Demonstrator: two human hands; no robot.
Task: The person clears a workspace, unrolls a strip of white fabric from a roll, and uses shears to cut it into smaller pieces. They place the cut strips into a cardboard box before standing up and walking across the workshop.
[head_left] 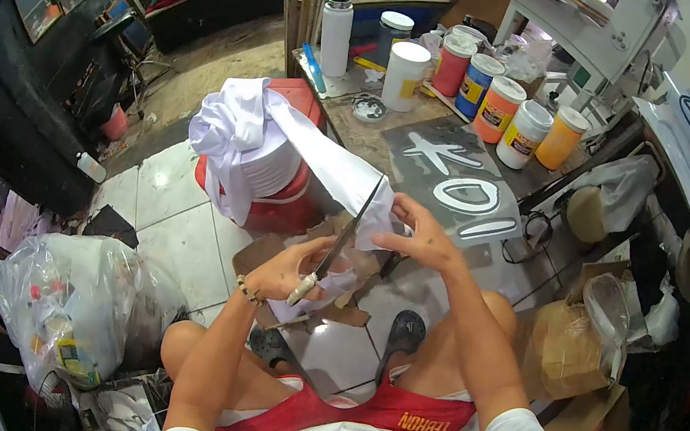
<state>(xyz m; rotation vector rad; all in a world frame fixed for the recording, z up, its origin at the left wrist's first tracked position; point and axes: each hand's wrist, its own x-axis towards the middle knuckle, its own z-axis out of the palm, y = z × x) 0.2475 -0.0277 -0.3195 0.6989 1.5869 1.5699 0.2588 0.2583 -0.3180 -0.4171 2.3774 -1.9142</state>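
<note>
My left hand (287,268), with a beaded bracelet at its wrist, is closed around a cutting tool (349,232). Its long dark blade points up and away, and its pale handle sticks out below the hand. Whether this is a knife or closed scissors, I cannot tell. A strip of white cloth (331,159) stretches from a bundled pile of the same cloth (236,131) to my right hand (425,235). That hand pinches the strip's near end. The blade crosses in front of the cloth near that end. The bundle rests on a red cooler (278,212).
Below my hands is an open cardboard box (344,315) with white scraps. Paint jars (499,109) line the low table at right, beside a dark stencilled board (413,159). A clear plastic bag of bottles (79,300) stands at left. More cardboard boxes (591,426) are at right.
</note>
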